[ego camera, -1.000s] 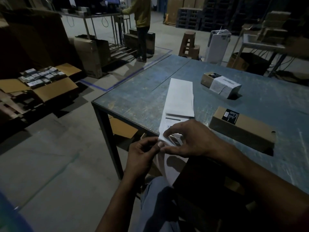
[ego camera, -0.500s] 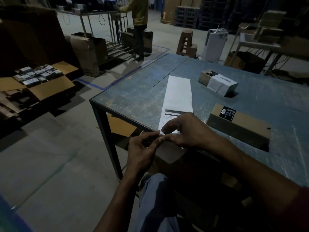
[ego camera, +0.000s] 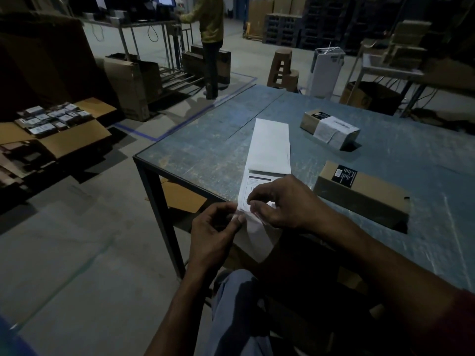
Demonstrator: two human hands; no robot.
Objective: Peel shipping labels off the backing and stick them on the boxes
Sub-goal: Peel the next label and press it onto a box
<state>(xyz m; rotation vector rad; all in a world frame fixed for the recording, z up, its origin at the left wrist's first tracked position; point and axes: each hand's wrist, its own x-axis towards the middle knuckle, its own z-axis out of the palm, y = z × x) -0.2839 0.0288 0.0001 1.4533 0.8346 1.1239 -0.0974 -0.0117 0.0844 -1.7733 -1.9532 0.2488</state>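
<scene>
A long white strip of label backing (ego camera: 270, 147) lies along the blue table (ego camera: 205, 150) and hangs over its near edge. A printed shipping label (ego camera: 253, 186) sits on the strip by the edge. My left hand (ego camera: 216, 232) pinches the strip's hanging part at the table edge. My right hand (ego camera: 280, 201) pinches the label's near corner, just above my left thumb. A long brown box (ego camera: 365, 194) with a small black sticker lies to the right of my hands. Farther back is a smaller box (ego camera: 329, 128) with a white label wrapped over it.
An open carton (ego camera: 64, 134) full of small packed items sits on the floor at left. Beyond the table are a wooden stool (ego camera: 281, 68), a white appliance (ego camera: 326, 70), and a person in a yellow top (ego camera: 210, 24) at a workbench. Flat cardboard (ego camera: 180, 196) lies under the table.
My hands stay at the table's near edge, working the label's corner. The hanging part of the strip shows again below my hands, after being mostly hidden half a second ago.
</scene>
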